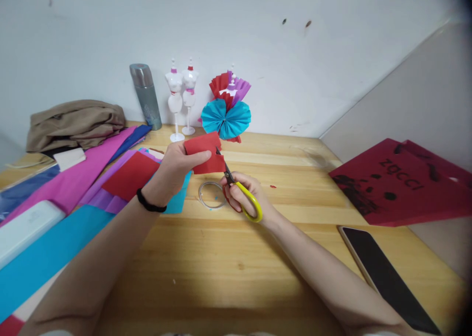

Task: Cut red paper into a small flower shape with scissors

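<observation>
My left hand point(179, 161) pinches a piece of red paper point(204, 143) above the table, thumb on its near face. In my right hand point(246, 187) are scissors point(253, 207) with a yellow handle and dark blades. The blades meet the paper's right edge, where a notch shows. Below the paper a round wire ring point(213, 195) lies on the wood, with tiny blue scraps about it. Just behind my hands stands a small mannequin point(232, 75) dressed in red, purple and blue pleated paper.
Two white mannequins point(175, 98) and a grey flask point(146, 98) stand by the wall. Coloured paper sheets point(132, 175), a white box point(29, 230) and brown cloth point(77, 125) lie left. At right are a red paper bag point(401, 188) and a phone point(383, 272).
</observation>
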Demonstrator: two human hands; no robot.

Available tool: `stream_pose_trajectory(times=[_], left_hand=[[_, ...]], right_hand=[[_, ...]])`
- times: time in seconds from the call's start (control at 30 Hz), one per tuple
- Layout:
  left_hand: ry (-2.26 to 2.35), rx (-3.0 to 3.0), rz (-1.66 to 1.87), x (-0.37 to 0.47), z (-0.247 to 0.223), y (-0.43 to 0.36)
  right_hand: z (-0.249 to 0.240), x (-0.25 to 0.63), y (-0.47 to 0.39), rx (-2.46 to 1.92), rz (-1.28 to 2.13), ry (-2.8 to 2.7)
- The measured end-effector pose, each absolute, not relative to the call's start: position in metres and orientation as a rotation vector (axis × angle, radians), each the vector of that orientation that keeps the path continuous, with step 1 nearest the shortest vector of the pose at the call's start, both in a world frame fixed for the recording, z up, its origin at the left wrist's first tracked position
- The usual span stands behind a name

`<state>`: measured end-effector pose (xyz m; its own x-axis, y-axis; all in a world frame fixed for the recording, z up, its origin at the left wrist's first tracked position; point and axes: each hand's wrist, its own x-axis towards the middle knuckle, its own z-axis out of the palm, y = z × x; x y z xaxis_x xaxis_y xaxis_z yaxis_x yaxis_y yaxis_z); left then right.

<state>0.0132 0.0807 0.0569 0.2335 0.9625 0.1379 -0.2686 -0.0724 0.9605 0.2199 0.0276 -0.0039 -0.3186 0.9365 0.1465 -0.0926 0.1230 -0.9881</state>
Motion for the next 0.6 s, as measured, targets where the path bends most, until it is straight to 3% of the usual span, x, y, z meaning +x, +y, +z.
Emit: stream_pose_trajectory(times=[0.6], left_hand=[[0.760,1.174,1.164,0.0115,0.0649,0.0746]], right_hand=[[-0.0100,0.2234,0.0299,-0.791,1.367,-1.478]])
